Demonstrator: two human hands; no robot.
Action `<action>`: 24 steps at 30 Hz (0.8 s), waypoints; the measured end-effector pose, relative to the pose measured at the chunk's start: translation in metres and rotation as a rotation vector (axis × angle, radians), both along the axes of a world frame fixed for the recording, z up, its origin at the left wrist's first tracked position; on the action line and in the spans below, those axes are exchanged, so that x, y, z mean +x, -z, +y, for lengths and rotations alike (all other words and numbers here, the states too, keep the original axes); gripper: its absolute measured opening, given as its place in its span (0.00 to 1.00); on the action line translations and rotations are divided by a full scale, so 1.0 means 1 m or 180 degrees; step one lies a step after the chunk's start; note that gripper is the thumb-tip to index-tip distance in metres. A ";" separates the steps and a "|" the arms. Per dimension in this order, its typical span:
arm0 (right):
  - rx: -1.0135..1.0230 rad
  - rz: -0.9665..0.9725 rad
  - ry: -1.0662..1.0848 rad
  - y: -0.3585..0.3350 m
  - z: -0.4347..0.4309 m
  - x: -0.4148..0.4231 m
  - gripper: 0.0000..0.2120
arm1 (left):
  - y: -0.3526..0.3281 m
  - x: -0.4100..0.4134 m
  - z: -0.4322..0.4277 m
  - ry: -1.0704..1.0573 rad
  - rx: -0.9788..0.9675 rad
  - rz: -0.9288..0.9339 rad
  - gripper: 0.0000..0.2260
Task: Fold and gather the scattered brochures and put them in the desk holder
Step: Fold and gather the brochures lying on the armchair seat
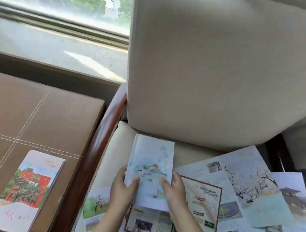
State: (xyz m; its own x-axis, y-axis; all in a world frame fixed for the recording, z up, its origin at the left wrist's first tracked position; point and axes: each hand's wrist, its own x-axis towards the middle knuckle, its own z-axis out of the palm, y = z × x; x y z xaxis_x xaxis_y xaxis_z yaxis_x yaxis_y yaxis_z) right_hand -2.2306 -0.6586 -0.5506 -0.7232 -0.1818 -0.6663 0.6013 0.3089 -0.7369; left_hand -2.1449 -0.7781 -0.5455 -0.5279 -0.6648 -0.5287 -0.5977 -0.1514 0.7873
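Over the seat of the cream upholstered armchair, left hand and right hand each pinch an edge of one folded pale-blue paper brochure. Squaring its creases before stacking seems wise. At least four unfolded sheets litter the seat; one folded red-gate brochure lies on the brown surface left of the armchair.

We can read nothing: the grey brush characters on the pale blue folded brochure, the dark headings on the red-bordered open leaflet and the red script on the red-gate folded brochure are blurred.
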 end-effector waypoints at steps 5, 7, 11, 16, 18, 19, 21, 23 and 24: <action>0.0362 0.0378 -0.0453 0.046 -0.020 -0.011 0.10 | 0.047 -0.017 -0.034 0.0291 -0.0613 0.0005 0.18; 0.0460 0.0476 -0.0559 0.054 -0.017 -0.013 0.10 | 0.061 -0.016 -0.037 0.0334 -0.0655 -0.0075 0.18; 0.0380 0.0514 -0.0487 0.058 -0.006 -0.011 0.15 | 0.072 -0.012 -0.027 0.0194 -0.0831 -0.0479 0.19; 0.0644 0.1004 -0.0071 0.036 0.041 0.004 0.13 | 0.047 -0.011 -0.009 0.0154 -0.1641 -0.0799 0.22; 0.0941 0.1204 0.0386 0.024 0.071 0.017 0.12 | 0.032 0.001 0.011 0.0202 -0.1540 -0.0484 0.17; 0.1159 0.1289 0.0630 0.020 0.087 0.026 0.12 | 0.026 0.009 0.024 0.0265 -0.1432 -0.0426 0.15; 0.1692 0.1292 0.1005 0.016 0.117 0.044 0.12 | 0.020 0.026 0.047 0.0335 -0.1164 -0.0512 0.15; 0.2177 0.1015 0.1143 0.017 0.141 0.060 0.14 | 0.020 0.042 0.066 0.0442 -0.0959 -0.0818 0.18; 0.2306 0.0833 0.1149 0.019 0.150 0.066 0.16 | 0.022 0.048 0.072 0.0503 -0.0877 -0.1014 0.20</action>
